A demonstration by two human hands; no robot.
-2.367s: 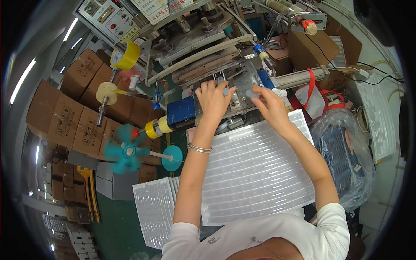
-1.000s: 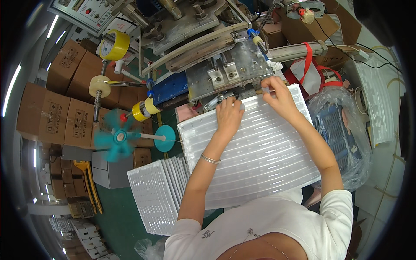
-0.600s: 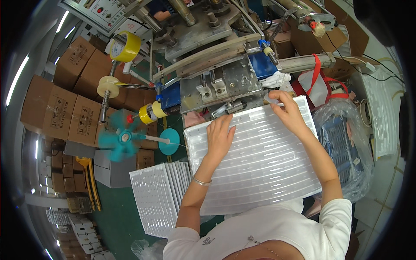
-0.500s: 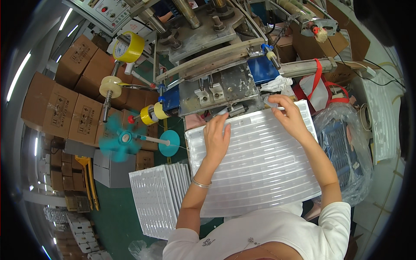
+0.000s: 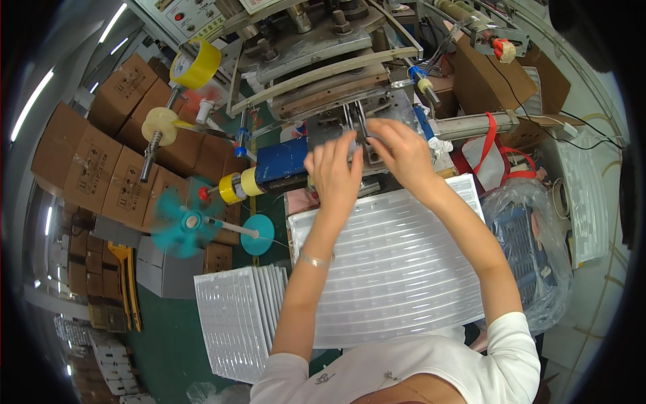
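Note:
Both my hands are over the metal fixture plate [image 5: 392,114] of a press [image 5: 316,50]. My left hand [image 5: 334,174] is closed, fingertips and thumb together beside two slim metal rods [image 5: 354,116]. A pale bit shows at its fingertips, too small to name. My right hand [image 5: 406,159] pinches close to the right-hand rod, its fingertips turned toward the left hand. Whatever lies in that pinch is hidden. Below my forearms is a large translucent ribbed plastic tray [image 5: 397,269], its far edge near the press.
More ribbed trays [image 5: 235,323] stand stacked at the left. A turquoise fan [image 5: 192,221] spins near cardboard boxes [image 5: 124,175]. Yellow tape rolls [image 5: 196,64] hang on rods left of the press. At the right lie a red-handled bag [image 5: 494,158] and a clear plastic bag [image 5: 528,236].
Both hands have moved forward from the tray's far edge onto the fixture and come closer together. The small clear piece seen in my right hand is now hidden. The view has shifted slightly.

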